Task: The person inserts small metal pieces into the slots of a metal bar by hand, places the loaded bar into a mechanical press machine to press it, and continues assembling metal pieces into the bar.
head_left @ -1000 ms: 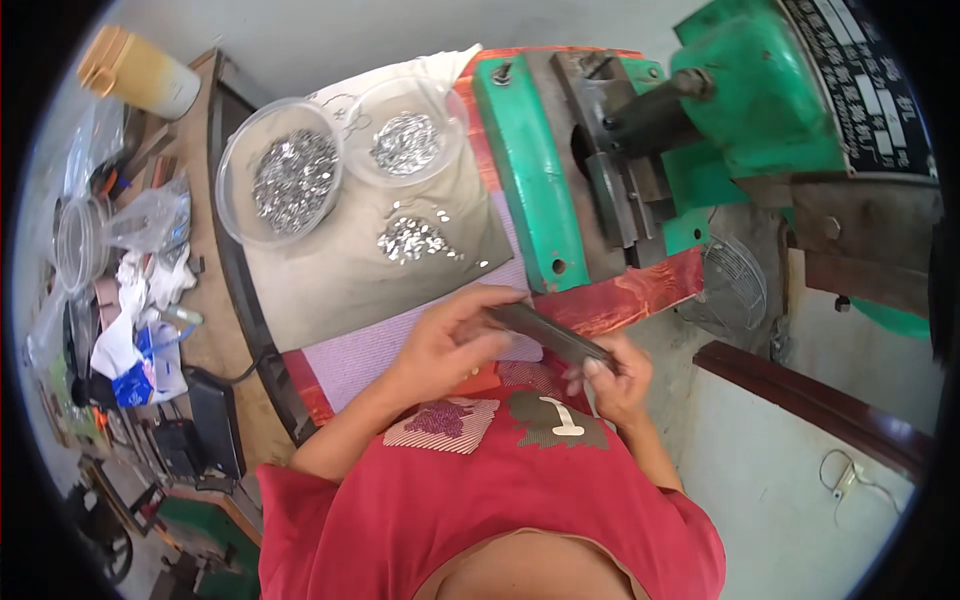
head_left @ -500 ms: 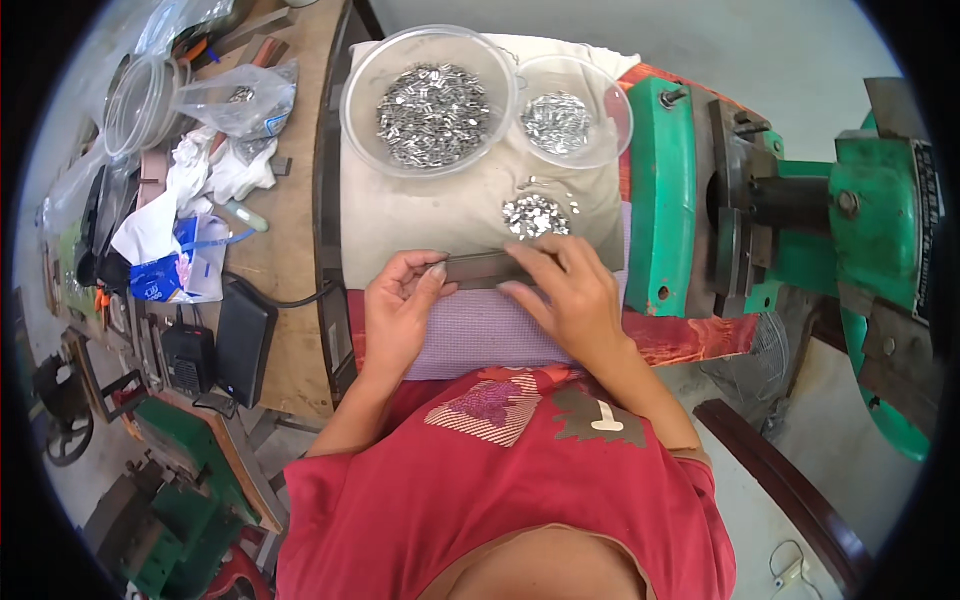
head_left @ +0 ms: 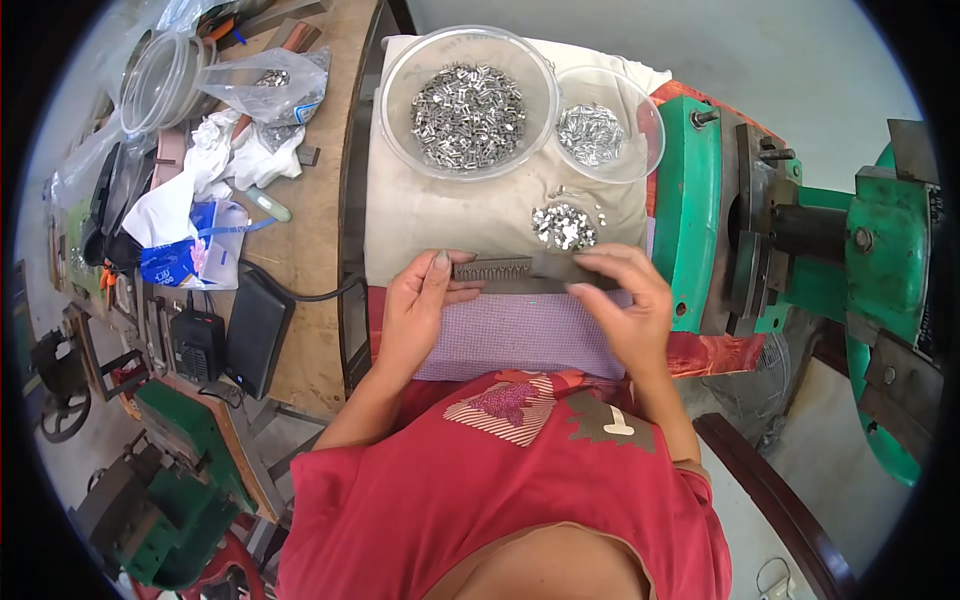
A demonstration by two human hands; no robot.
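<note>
A dark metal bar (head_left: 490, 271) with a row of small slots or teeth lies level between my hands, in front of the cloth pad. My left hand (head_left: 416, 305) pinches its left end between thumb and fingers. Over the right part of the bar is a plain dark metal plate (head_left: 556, 268), gripped by the thumb and fingers of my right hand (head_left: 635, 300). Whether my right fingers also touch the bar beneath is hidden. Just beyond the plate sits a small heap of shiny metal pieces (head_left: 563, 226) on beige cloth (head_left: 440, 220).
Behind the heap stand a large clear tub (head_left: 388, 125) and a smaller round dish (head_left: 652, 150), both holding small metal parts. A green machine (head_left: 682, 220) flanks the right side. At left, a wooden bench (head_left: 320, 230) carries bags, tissues and a black box.
The plate has shifted right along the bar, and the slotted row at left now shows. My right hand moved right with it. The whole view has also shifted slightly.
</note>
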